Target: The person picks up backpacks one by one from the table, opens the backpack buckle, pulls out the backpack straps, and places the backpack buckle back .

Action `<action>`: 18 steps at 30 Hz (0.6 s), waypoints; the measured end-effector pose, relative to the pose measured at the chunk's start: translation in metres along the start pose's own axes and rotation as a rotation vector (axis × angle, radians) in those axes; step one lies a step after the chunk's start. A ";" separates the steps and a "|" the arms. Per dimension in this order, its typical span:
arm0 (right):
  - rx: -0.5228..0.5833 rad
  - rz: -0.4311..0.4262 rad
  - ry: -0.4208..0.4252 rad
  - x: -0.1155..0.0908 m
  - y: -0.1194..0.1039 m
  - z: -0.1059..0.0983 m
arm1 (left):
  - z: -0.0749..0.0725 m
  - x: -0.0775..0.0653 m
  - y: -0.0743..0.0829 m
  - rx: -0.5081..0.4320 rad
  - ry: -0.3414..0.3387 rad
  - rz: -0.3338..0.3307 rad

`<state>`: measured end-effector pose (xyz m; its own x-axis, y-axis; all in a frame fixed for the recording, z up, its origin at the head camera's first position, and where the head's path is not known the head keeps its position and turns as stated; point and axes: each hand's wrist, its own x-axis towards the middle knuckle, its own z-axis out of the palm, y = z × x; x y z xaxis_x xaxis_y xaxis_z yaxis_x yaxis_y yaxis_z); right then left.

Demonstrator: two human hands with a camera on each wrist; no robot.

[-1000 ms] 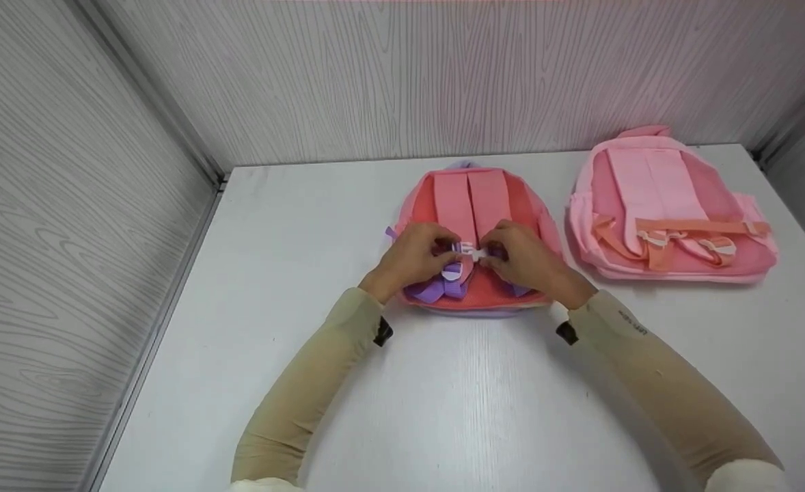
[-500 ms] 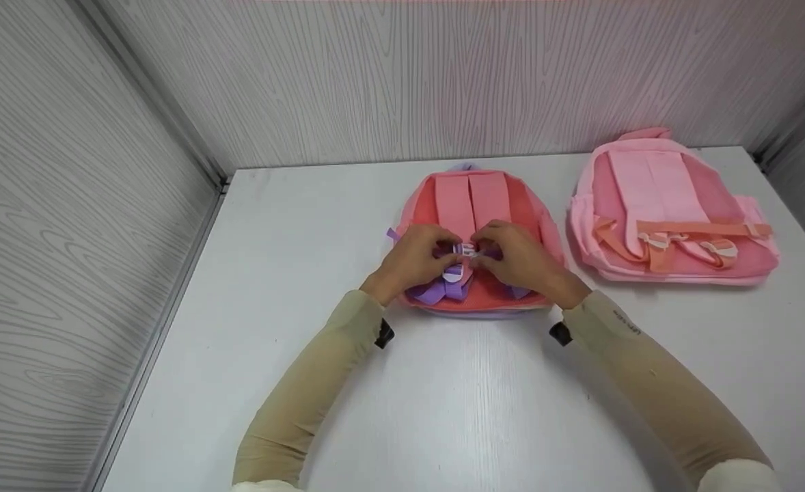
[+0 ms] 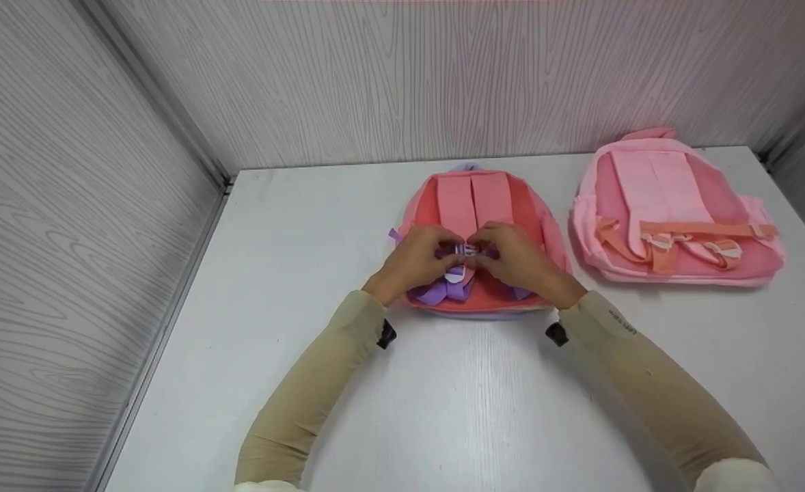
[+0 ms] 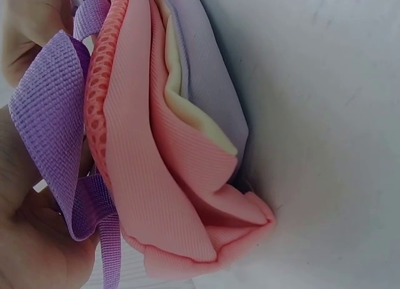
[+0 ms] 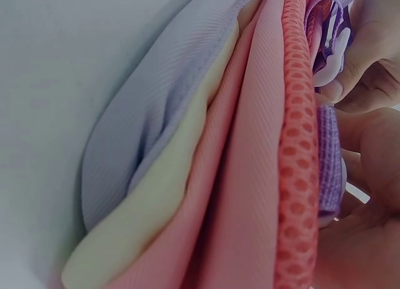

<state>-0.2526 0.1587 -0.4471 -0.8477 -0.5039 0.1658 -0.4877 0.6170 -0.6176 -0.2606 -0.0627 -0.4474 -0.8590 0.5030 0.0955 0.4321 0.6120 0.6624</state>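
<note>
A coral-pink child's backpack lies with its shoulder straps facing up, in the middle of the head view. Over its lower back, my left hand and right hand almost meet. Between their fingertips sits a small white buckle, its two halves brought together. Each hand pinches one side of it, though fingers cover part, so whether it is fully latched is unclear. Purple webbing loops in front of the left hand in the left wrist view. Below the hands rests a white strap adjuster.
A lighter pink backpack with orange straps lies to the right, straps up. Both bags are on a white table. Wood-grain panels stand behind and at the left.
My right hand has shifted slightly left towards the left hand. The two buckle halves, apart a second ago, have slid into each other. The left hand has hardly moved.
</note>
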 end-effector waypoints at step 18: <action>-0.001 -0.037 0.052 0.001 0.002 0.001 | -0.004 0.000 0.000 0.012 -0.015 0.022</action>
<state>-0.2538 0.1585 -0.4492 -0.8386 -0.4947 0.2280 -0.5190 0.5989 -0.6098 -0.2621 -0.0651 -0.4442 -0.8451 0.5254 0.0989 0.4541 0.6078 0.6514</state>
